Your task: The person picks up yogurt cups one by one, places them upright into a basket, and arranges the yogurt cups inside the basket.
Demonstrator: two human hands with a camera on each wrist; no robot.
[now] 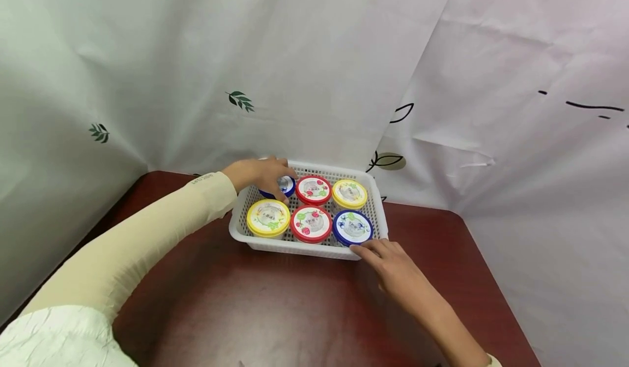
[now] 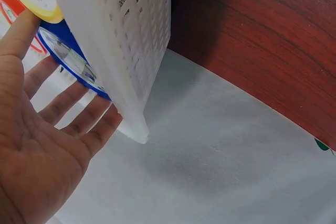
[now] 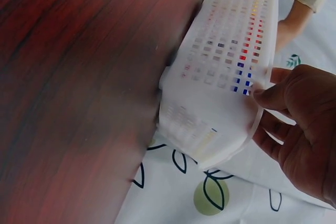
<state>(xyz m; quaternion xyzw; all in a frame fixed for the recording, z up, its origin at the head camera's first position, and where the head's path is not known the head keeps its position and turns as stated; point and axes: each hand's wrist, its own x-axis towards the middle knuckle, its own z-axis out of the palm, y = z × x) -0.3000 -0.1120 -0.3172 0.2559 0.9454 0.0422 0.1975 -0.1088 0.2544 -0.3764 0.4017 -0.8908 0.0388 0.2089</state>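
Note:
A white plastic basket [image 1: 304,251] holds several clear tubs with coloured lids, set in two rows. My left hand [image 1: 262,175] reaches over the back left corner, its thumb and fingers spread round the blue-lidded tub [image 1: 286,185] and partly hiding it. In the left wrist view, the fingertips meet the blue lid [image 2: 73,61] close to the basket rim. At the front right corner, my right hand [image 1: 393,263] grips the basket's rim, beside another blue-lidded tub [image 1: 352,227]. The right wrist view shows the thumb [image 3: 270,98] outside the basket wall and fingers behind the rim.
Two red-lidded tubs [image 1: 311,224] fill the basket's middle column. Yellow-lidded tubs [image 1: 268,218] sit front left and back right. Beneath is a dark red wooden table [image 1: 255,307], backed by a pale sheet [image 1: 304,72] with leaf prints just behind the basket.

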